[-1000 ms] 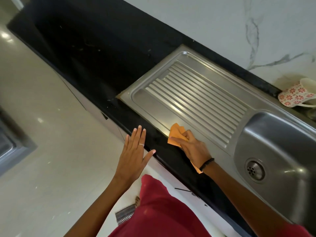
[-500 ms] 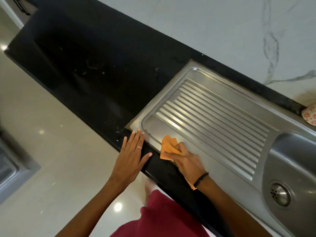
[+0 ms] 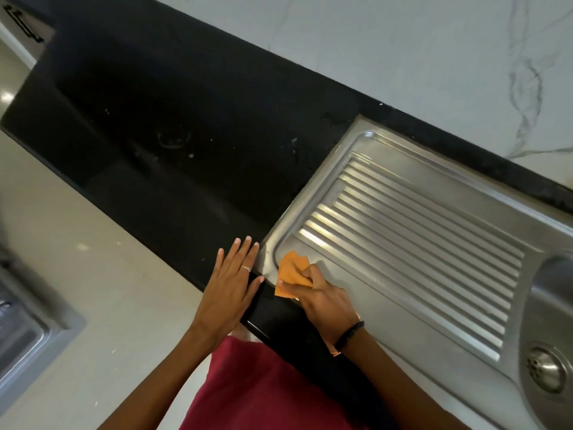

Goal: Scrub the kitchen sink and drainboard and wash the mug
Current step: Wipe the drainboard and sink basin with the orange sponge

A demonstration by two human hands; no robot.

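The ribbed steel drainboard (image 3: 412,237) fills the right half of the view. At the far right edge lies the sink basin (image 3: 555,305) with its round drain (image 3: 547,369). My right hand (image 3: 322,301) grips a folded orange cloth (image 3: 291,274) and presses it on the drainboard's near left corner. My left hand (image 3: 231,287) lies flat with straight fingers on the black counter's front edge, just left of that corner. The mug is out of view.
The black counter (image 3: 173,131) stretches to the left, with specks and a faint ring mark on it. A white marble wall (image 3: 403,51) stands behind. Pale floor lies below left, with a grey metal object (image 3: 21,330) at the left edge.
My right hand slid the cloth leftward along the drainboard's near rim to its corner. My left hand settled onto the counter edge. The view shifted left, and the mug left the frame.
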